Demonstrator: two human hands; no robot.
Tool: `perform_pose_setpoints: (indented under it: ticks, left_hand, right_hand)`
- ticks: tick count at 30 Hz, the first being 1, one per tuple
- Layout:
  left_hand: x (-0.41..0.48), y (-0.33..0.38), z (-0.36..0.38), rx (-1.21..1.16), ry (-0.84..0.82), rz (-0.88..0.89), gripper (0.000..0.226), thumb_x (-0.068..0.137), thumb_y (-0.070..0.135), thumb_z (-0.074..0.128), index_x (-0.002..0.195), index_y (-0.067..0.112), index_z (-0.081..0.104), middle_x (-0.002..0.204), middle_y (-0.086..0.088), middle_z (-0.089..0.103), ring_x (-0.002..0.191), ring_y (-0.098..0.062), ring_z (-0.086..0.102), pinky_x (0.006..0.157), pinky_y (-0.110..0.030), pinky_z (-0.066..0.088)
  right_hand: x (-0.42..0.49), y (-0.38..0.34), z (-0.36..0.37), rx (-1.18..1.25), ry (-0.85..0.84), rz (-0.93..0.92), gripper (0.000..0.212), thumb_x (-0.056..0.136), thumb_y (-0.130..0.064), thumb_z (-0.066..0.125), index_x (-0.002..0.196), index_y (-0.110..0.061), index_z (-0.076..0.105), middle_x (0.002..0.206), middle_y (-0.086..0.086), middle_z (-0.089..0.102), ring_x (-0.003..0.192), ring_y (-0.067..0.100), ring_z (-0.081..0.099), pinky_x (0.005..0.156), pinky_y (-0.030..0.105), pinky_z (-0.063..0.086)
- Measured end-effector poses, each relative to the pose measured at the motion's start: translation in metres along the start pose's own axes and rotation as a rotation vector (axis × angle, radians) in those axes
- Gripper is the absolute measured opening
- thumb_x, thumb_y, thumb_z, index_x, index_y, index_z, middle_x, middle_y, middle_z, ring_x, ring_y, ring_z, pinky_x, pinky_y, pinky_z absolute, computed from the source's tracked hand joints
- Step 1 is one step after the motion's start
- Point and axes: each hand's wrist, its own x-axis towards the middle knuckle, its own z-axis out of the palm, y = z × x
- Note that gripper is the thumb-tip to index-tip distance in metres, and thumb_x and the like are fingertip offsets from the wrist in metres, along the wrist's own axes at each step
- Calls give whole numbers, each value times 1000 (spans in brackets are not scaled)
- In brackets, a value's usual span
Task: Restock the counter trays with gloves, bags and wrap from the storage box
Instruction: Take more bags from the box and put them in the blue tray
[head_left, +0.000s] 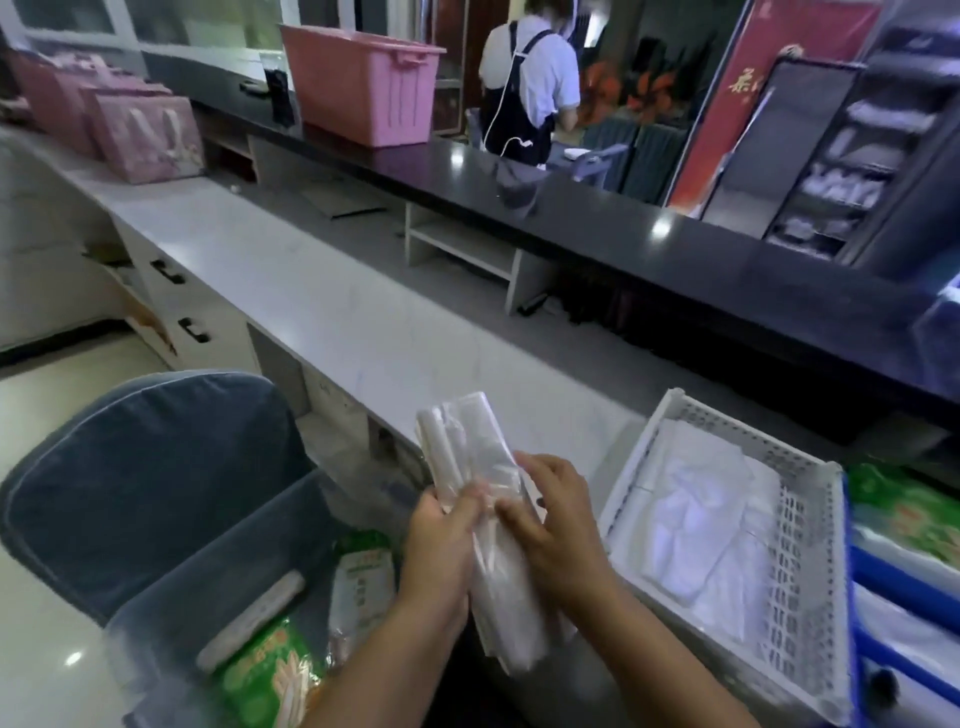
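One bundle of clear bags (483, 525), upright over the bench (322, 312) edge; my left hand (436, 551) and right hand (556, 530) grip it. Storage box (171, 597) left, white tray (810, 587) right, part-filled. Step: restocking bags; next, place flat in tray.

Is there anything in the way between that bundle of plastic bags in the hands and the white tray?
Nothing visible. Both hands, left hand and right hand, hold the bundle of clear bags just left of the white tray. The gap between is bare counter, and the tray's top is open.
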Motion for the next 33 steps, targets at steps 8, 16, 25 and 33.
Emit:
perform_pose_setpoints:
  ticks: [8, 16, 25, 33]
  left_hand:
    - [-35, -44, 143, 48, -143, 69, 16, 85, 39, 61, 96, 26, 61, 80, 0, 75, 74, -19, 73, 59, -32, 58]
    - [-75, -67, 294, -53, -313, 35, 24, 75, 13, 72, 94, 5, 62, 76, -10, 66, 63, -21, 65, 54, -30, 55]
    - [-109, -114, 376, -14, -200, -62, 36, 68, 10, 80, 100, 2, 64, 98, -22, 71, 88, -37, 69, 78, -52, 58]
    - [-90, -137, 404, -34, -294, -167, 24, 74, 3, 71, 95, 9, 60, 90, -14, 68, 80, -28, 66, 76, -43, 56]
  right_hand:
    - [-42, 55, -156, 254, -156, 266, 50, 63, -37, 82, 104, -36, 53, 104, -9, 65, 90, 5, 64, 71, 15, 53]
    - [-79, 136, -313, 228, -175, 316, 36, 61, -14, 81, 93, -17, 65, 82, 0, 73, 78, 12, 69, 67, 24, 55]
    - [-109, 192, -383, 191, -202, 387, 49, 58, -43, 78, 100, -37, 55, 99, -9, 64, 88, 9, 63, 64, 14, 48]
    - [-116, 223, -408, 101, -136, 502, 27, 69, -24, 77, 87, -32, 59, 86, -3, 68, 80, 8, 66, 64, 18, 52]
